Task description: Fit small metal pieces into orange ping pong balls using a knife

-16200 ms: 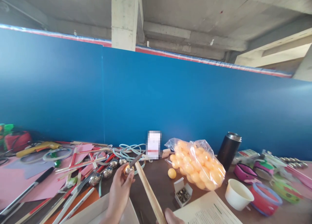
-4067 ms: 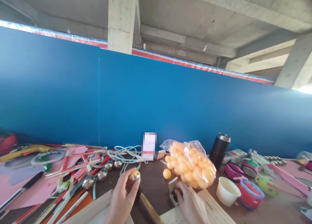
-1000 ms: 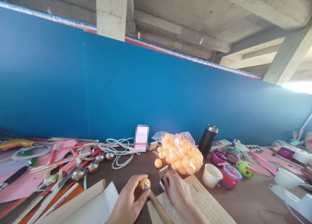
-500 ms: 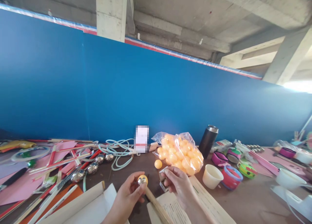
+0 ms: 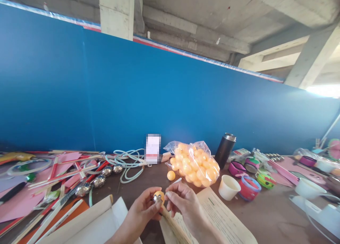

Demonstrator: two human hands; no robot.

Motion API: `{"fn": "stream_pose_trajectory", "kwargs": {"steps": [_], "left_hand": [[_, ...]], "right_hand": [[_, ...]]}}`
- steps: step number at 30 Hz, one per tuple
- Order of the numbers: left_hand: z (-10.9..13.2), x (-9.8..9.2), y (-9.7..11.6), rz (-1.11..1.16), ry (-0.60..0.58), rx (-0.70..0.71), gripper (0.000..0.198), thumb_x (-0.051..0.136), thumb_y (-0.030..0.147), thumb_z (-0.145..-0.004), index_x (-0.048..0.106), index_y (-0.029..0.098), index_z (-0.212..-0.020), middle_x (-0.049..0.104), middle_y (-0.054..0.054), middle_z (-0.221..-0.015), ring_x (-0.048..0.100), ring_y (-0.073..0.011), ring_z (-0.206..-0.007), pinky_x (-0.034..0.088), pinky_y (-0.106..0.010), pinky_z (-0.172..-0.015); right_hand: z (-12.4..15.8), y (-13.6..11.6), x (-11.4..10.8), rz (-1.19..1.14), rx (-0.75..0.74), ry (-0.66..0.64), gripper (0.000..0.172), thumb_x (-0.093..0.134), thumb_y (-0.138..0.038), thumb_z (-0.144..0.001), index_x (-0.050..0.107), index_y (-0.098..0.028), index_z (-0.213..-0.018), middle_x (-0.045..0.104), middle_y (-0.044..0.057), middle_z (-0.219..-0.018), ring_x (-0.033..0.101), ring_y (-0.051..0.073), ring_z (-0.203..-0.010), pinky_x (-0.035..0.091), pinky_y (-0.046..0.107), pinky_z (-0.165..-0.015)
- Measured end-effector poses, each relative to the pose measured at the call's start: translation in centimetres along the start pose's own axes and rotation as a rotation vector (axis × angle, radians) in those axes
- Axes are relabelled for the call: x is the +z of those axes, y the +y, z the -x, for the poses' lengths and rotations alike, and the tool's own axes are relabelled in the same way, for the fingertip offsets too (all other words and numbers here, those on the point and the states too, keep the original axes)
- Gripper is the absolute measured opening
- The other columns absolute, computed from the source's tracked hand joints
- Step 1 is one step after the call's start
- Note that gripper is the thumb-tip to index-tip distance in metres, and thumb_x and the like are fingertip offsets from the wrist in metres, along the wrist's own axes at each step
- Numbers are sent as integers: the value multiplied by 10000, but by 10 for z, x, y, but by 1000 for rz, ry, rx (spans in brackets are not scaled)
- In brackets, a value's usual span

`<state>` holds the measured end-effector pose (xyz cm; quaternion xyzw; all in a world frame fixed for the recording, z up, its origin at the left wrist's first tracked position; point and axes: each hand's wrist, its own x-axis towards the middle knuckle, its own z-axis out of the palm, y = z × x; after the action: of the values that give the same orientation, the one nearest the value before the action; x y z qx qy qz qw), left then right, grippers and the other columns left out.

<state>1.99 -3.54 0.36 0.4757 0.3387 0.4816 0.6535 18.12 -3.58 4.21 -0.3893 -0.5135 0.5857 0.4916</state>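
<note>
My left hand is closed around an orange ping-pong ball with small shiny silver bells on its near side. Beside it, my right hand pinches a thin white strip whose end sticks out above the fingers. The right fingertips are right at the ball's edge; whether they touch it is hard to see. A pale wooden stick slants down from below the ball between both hands, and I cannot tell whether it is joined to the ball. Under the right hand lies a printed paper sheet.
Behind my hands stand a clear bag of orange balls, a loose orange ball and a black bottle. A cream cup and a red tub are at right. Sticks, pink paper and silver balls crowd the left.
My right hand has moved left and slightly down, bringing its fingertips up to the ball. The left hand still grips the ball, and the view has shifted slightly.
</note>
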Motion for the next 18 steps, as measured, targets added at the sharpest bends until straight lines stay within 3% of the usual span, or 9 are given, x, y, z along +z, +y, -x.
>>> {"fn": "stream_pose_trajectory", "kwargs": {"steps": [9, 18], "left_hand": [[-3, 0, -2, 14, -27, 5, 460, 685, 370, -702, 527, 187, -1092, 641, -69, -909, 624, -216, -805, 518, -358, -673], [1, 2, 2, -42, -27, 14, 444, 677, 342, -714, 531, 170, -1096, 630, -62, -914, 607, -193, -776, 517, -334, -636]], "right_hand": [[3, 8, 0, -89, 129, -74, 244, 692, -342, -736, 610, -125, -810, 597, 0, -584, 494, 59, -455, 373, 141, -375], [0, 16, 0, 2, 178, 20, 315, 719, -402, -693, 654, -110, -793, 537, -37, -488, 397, 24, -372, 296, 128, -331]]}}
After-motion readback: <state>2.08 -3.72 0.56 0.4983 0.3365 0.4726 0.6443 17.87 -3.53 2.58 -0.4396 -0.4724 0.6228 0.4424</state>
